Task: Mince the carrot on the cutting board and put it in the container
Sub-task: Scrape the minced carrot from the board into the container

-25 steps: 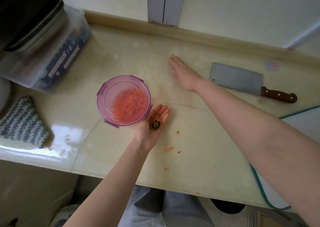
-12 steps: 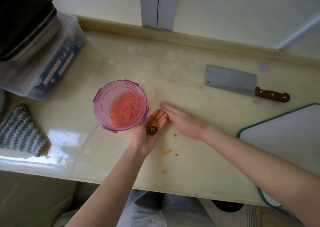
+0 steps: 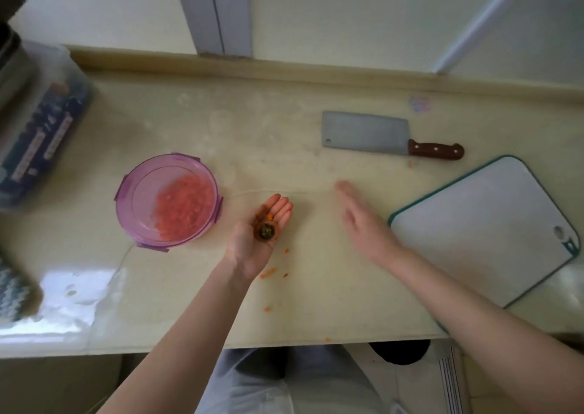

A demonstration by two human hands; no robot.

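A round purple container (image 3: 126, 203) sits on the counter at the left with minced carrot (image 3: 185, 209) piled inside. My left hand (image 3: 252, 246) lies palm up just right of it, fingers straight, and carries the dark carrot stub (image 3: 266, 231) and a small orange bit. My right hand (image 3: 363, 224) is flat and blurred over the counter, between my left hand and the white cutting board (image 3: 486, 227). A few carrot crumbs (image 3: 268, 273) lie on the counter near my left wrist. The board's surface is bare.
A cleaver (image 3: 366, 132) with a brown handle lies flat behind my right hand. A clear storage box (image 3: 41, 135) stands at the far left, with a knitted grey cloth (image 3: 12, 290) below it. The counter's front edge (image 3: 284, 344) runs along the bottom.
My right hand swept from the far counter toward my left hand, then moved right toward the cutting board. My left hand stayed palm up with the stub.
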